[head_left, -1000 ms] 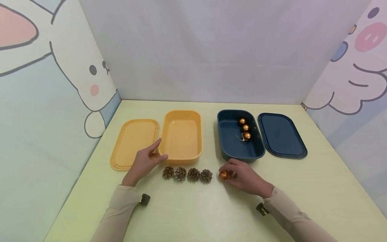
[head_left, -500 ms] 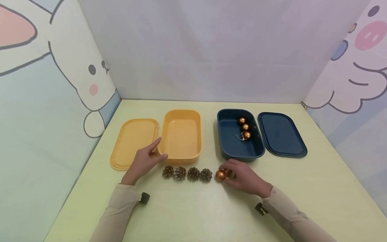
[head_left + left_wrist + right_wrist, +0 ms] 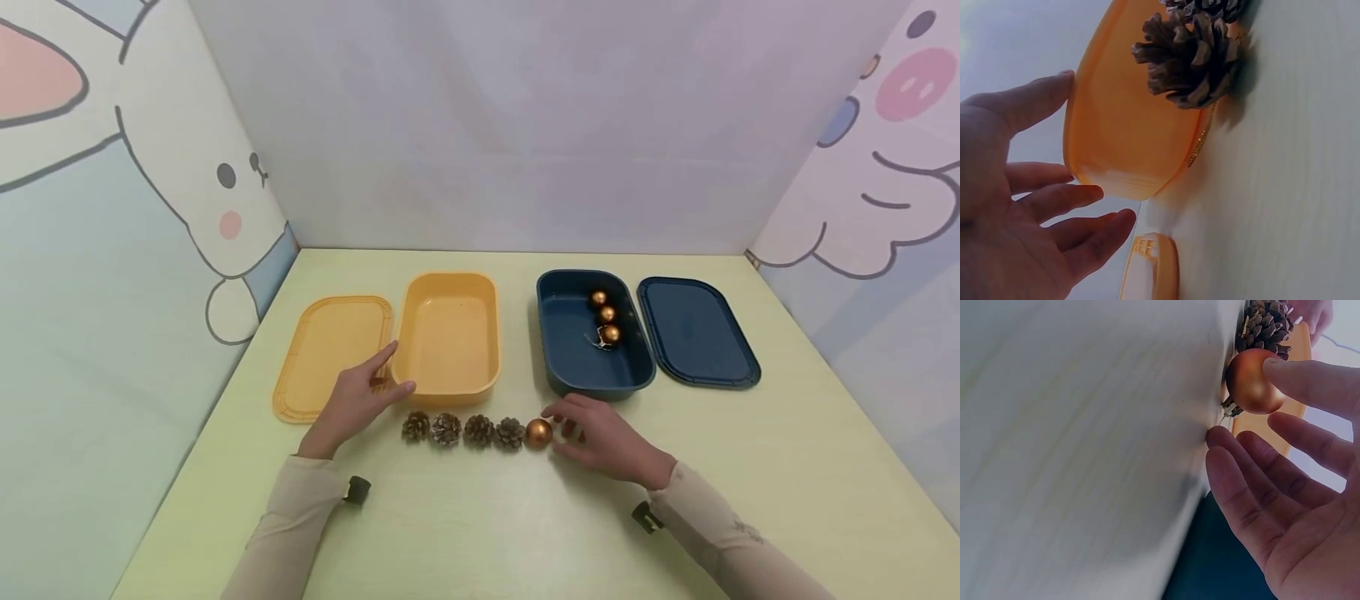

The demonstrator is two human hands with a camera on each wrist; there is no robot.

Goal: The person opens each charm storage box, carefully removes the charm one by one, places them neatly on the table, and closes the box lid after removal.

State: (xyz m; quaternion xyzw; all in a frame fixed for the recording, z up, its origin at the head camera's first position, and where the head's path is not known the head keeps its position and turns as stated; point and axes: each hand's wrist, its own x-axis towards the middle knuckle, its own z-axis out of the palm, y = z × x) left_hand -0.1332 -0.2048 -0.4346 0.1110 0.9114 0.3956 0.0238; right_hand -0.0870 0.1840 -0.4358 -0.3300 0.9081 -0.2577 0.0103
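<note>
My left hand (image 3: 352, 408) rests at the near left corner of the yellow box (image 3: 450, 395), thumb and fingers spread along its rim. My right hand (image 3: 603, 437) is beside a copper Christmas ball (image 3: 538, 433) on the table, its fingers loosely bent and not around the ball. In the right wrist view the thumb tip overlaps the copper ball (image 3: 1254, 384); whether they touch, I cannot tell. The ball ends a row of several pine cones (image 3: 478, 431). One pine cone (image 3: 1191, 59) looms large before the yellow box (image 3: 1116, 125) in the left wrist view.
A dark blue box (image 3: 570, 358) stands at the right with 3 copper balls (image 3: 607, 314) inside, one bearing a silvery string. Its dark blue lid (image 3: 697, 333) lies to the right. A yellow lid (image 3: 333, 350) lies left of the yellow box, partly behind the left hand.
The copper ball has moved left, out from between my right fingers, and now sits against the last pine cone. Both hands have hardly moved.
</note>
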